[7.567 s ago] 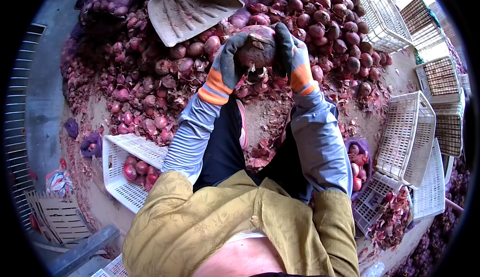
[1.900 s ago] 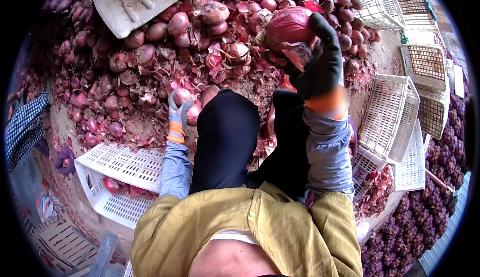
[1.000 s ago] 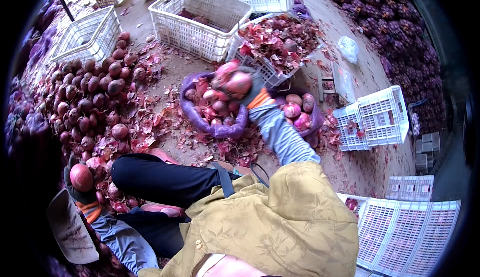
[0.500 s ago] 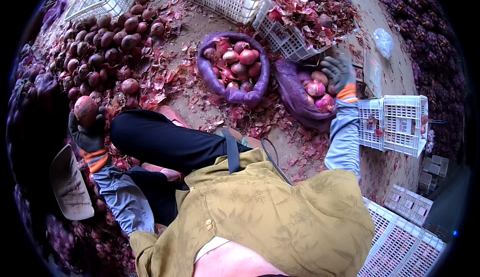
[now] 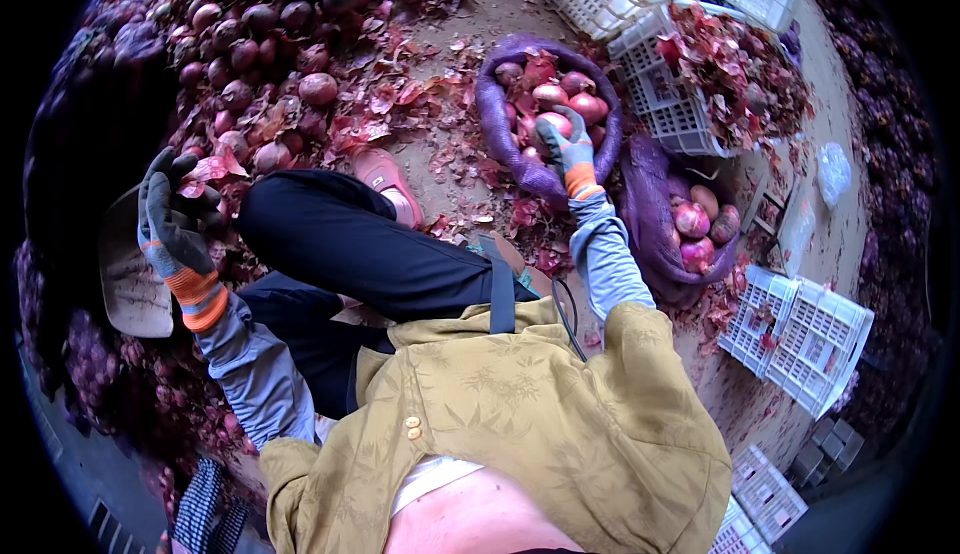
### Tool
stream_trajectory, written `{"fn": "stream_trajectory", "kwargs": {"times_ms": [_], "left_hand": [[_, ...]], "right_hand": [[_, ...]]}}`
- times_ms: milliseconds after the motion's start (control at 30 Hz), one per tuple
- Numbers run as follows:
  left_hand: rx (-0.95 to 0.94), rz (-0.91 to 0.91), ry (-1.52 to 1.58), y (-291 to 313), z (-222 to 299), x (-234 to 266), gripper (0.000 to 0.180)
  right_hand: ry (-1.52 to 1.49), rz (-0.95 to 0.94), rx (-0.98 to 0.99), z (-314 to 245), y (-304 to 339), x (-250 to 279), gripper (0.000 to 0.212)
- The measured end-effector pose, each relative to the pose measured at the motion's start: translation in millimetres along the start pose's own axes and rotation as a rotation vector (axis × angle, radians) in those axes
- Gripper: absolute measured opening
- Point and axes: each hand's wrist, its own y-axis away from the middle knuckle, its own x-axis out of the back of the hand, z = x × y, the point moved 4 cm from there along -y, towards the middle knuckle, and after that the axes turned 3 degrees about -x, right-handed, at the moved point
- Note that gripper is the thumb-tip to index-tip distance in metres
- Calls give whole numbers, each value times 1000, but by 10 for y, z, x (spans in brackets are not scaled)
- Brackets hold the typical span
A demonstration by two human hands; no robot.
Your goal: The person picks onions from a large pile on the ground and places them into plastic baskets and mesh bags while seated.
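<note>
My right hand (image 5: 570, 142), in a grey glove with an orange cuff, is closed round a peeled red onion (image 5: 555, 125) at the top of the upright purple mesh bag (image 5: 493, 119), among other onions. My left hand (image 5: 178, 212), gloved alike, is raised at the left with its fingers apart and no onion in it. A loose piece of onion skin (image 5: 214, 166) shows by its fingertips; whether they touch is hard to tell. A second purple bag (image 5: 650, 199), slumped open to the right of my right forearm, holds several onions (image 5: 692, 220).
A heap of unpeeled onions (image 5: 262, 22) lies at the far left amid scattered skins. A white crate (image 5: 655, 94) heaped with skins stands at the far right, with more white crates (image 5: 822, 344) nearer. A scoop-like plate (image 5: 130, 279) is beside my left arm.
The onion in my left hand is no longer there, and that hand's fingers have spread. My right hand has moved left from the slumped bag to the upright one. The view has shifted left.
</note>
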Motion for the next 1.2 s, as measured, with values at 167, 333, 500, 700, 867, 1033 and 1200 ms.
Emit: {"fn": "stream_trajectory", "kwargs": {"times_ms": [167,333,500,700,867,1033,1200], "left_hand": [[-17,229,-115,35,-250,1082,40],[77,358,-122,126,-619,1509,35],[232,1,-541,148,-755,1233,26],[341,172,-557,173,-641,1377,27],[301,245,-679,232,-720,1681,28],[306,319,-577,230,-684,1722,28],[284,310,-568,325,-632,1651,29]], "right_hand": [[1471,-280,-346,640,-186,208,77],[1719,-256,-106,-18,-294,-818,51],[1005,-485,300,26,-709,-2302,41],[1119,-624,261,568,-1177,-4381,63],[1178,-409,37,813,-1322,-5080,97],[196,-560,-184,1082,-1738,-4662,63],[-608,-946,-745,299,-806,-4535,70]]}}
